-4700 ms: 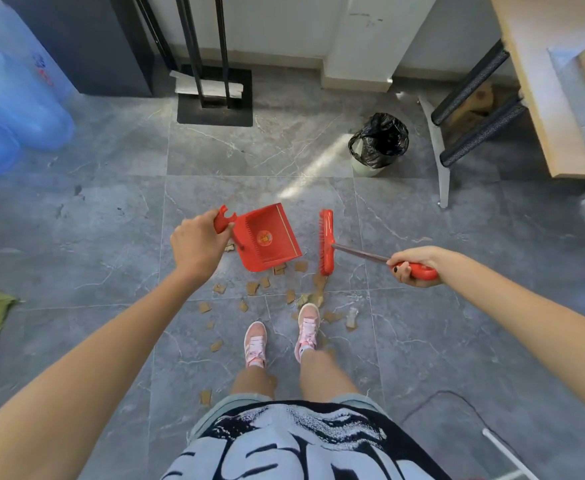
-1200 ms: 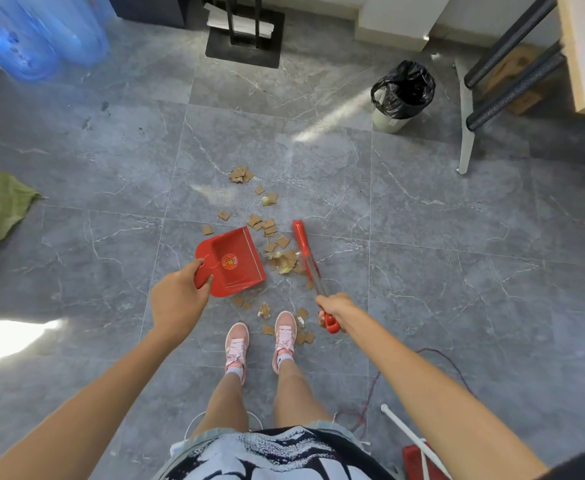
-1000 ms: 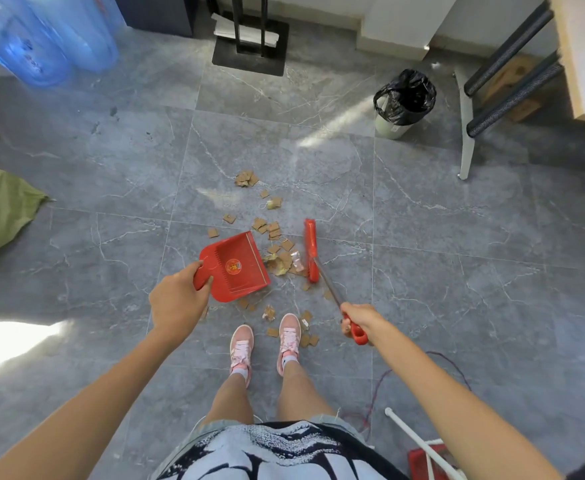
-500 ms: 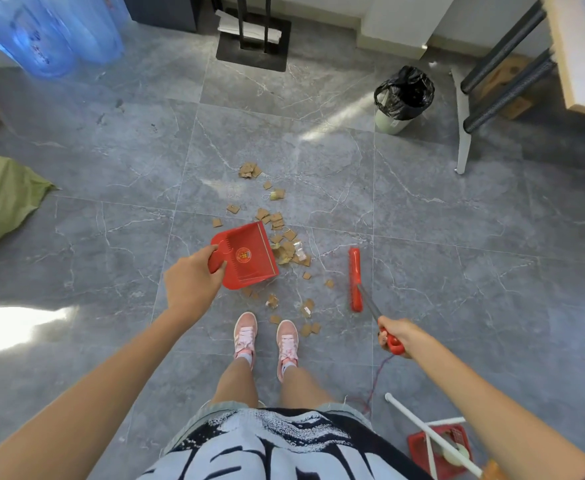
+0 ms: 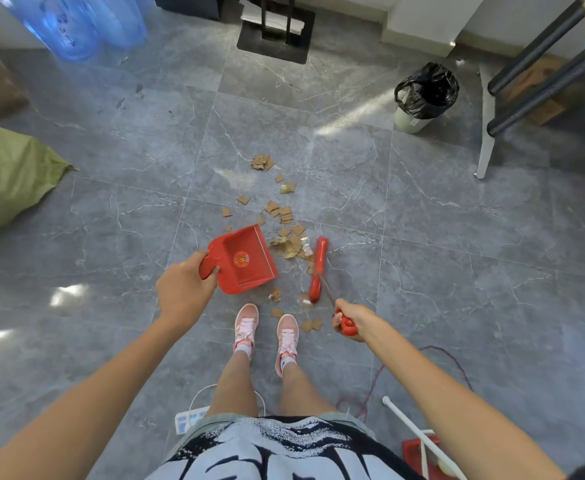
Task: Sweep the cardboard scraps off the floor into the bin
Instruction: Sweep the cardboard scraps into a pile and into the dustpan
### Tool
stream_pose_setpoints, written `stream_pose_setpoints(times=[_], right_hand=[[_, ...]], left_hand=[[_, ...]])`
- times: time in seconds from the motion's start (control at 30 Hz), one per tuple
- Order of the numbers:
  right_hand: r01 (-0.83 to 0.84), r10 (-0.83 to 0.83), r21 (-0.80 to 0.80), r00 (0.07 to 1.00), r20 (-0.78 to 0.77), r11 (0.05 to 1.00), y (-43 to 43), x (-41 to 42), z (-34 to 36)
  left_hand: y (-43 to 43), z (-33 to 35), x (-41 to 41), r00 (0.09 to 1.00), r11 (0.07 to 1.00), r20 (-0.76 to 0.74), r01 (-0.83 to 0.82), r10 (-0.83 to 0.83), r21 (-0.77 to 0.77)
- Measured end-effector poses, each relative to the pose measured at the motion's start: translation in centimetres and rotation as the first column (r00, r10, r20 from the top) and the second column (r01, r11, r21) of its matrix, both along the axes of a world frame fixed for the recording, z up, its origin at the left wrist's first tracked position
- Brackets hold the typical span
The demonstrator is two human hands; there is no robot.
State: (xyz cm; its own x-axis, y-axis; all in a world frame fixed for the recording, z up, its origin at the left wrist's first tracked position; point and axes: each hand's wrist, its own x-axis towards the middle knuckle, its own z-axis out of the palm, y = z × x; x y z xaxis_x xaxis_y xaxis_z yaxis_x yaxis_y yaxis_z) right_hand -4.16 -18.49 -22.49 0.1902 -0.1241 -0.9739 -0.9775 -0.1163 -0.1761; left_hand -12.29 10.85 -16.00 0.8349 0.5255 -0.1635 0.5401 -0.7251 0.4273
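Cardboard scraps (image 5: 286,216) litter the floor (image 5: 457,237) between dustpan (image 5: 246,261), gripped by left hand (image 5: 183,289), and brush (image 5: 319,265), gripped by right hand (image 5: 350,322).

One wide-angle camera, worn on the person's head, looks forward and steeply down from standing height at the grey marbled tile floor (image 5: 440,237); the person's pink shoes (image 5: 246,323) lie below centre.
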Motion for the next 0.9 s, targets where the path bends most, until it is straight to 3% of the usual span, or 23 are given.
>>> stream_pose_setpoints(times=[0.2, 0.53, 0.9], right_hand=[[0.046, -0.043, 0.082, 0.998, -0.042, 0.996, -1.2, 2.1, 1.0], [-0.012, 0.012, -0.029, 1.000, 0.006, 0.999, -4.8, 2.0, 1.9], [0.139, -0.149, -0.118, 0.986, -0.079, 0.983, -7.5, -5.6, 2.5]], left_hand=[[0.3, 0.3, 0.0, 0.998, 0.999, -0.044, -0.043, 0.044, 0.022], [-0.3, 0.9, 0.1, 0.999, 0.997, -0.026, -0.043, 0.044, 0.060], [2.2, 0.4, 0.5, 1.000, 0.997, 0.006, -0.007, 0.006, 0.071]])
